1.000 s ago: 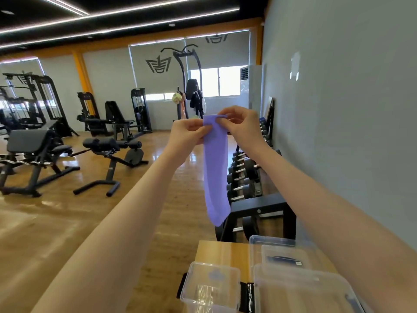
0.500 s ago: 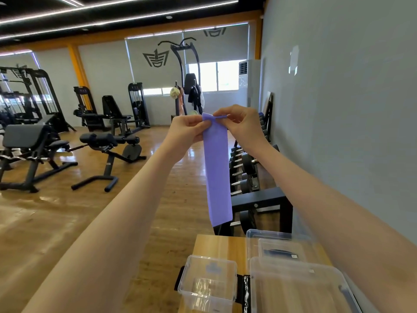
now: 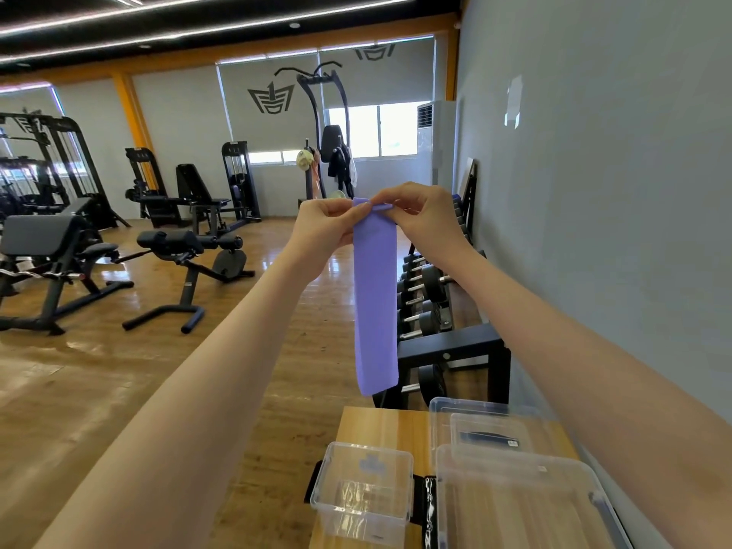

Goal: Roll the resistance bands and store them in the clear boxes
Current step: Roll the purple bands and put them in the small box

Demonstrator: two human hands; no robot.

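- Gym machines stand far left: a padded bench (image 3: 37, 235) on a black frame, and just right of it a roman-chair bench (image 3: 186, 247) on the wooden floor (image 3: 119, 370).
- Left hand (image 3: 323, 227) is raised at chest height, arm stretched forward; its thumb and fingers are curled and pinch the top left corner of the purple resistance band (image 3: 376, 303).
- Purple resistance band hangs straight down from both hands, flat and unrolled along most of its length; only its top edge is turned over into a thin roll between the fingertips. Its lower end hangs free in the air above the far edge of the wooden table (image 3: 380, 425), touching nothing.
- Right hand (image 3: 426, 217) is level with the left, just beside it; its fingers are bent and pinch the rolled top edge of the band at the right corner.
- Small clear box (image 3: 362, 485) sits on the table below the band, lid on, with something purple faintly showing through the top.
- Black band (image 3: 429, 505) with a white pattern lies between the small box and the large clear box (image 3: 523, 501) at the table's near right.
- Second clear box (image 3: 483, 425) stands behind the large one, with a dark item inside.
- Dumbbell rack (image 3: 447, 318) runs along the grey wall (image 3: 614, 192) behind the table.
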